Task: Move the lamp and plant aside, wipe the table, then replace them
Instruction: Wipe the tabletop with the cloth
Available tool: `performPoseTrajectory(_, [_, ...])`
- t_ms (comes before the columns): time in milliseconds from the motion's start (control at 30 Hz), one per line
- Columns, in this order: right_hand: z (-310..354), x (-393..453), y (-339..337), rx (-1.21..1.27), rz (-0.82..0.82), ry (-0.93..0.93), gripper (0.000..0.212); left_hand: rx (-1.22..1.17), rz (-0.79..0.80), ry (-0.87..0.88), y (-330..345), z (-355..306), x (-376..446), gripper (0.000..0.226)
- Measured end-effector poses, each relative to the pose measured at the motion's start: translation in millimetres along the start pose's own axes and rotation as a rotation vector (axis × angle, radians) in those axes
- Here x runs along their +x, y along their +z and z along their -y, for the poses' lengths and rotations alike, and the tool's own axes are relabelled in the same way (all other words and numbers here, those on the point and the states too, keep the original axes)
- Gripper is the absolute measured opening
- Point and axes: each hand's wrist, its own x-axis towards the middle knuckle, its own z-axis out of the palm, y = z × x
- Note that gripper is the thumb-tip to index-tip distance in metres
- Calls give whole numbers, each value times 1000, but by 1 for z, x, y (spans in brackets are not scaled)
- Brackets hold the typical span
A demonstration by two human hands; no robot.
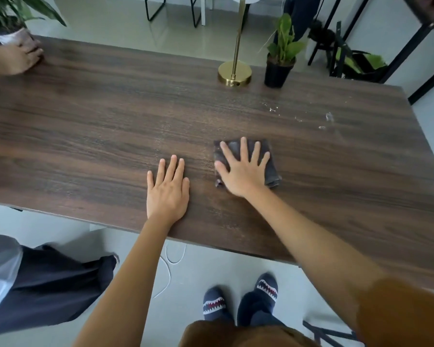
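Pressing flat right hand [243, 169], fingers spread, on soft limp cloth [271, 169] mid-table [85, 121], left hand [167, 191] open alongside; lamp [234, 73] and plant [278, 71] stood aside at far edge, probably top-heavy, best gripped low.

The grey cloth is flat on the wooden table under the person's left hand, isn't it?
Not quite: the head view shows the right hand pressing the grey cloth flat on the wooden table; the left hand rests on bare wood.
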Motion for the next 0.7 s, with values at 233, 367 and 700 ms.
performPoseTrajectory(233, [-107,-151,18,-71,-67,-160,60,1,-18,25,1,8,-2,55])
performPoseTrajectory(367, [-183,-112,-17,5,-27,312,67,-6,-27,28,2,5,-1,54])
performPoseTrajectory(700, [22,-51,19,-4,-32,-121,63,9,-14,46,0,11,-5,54])
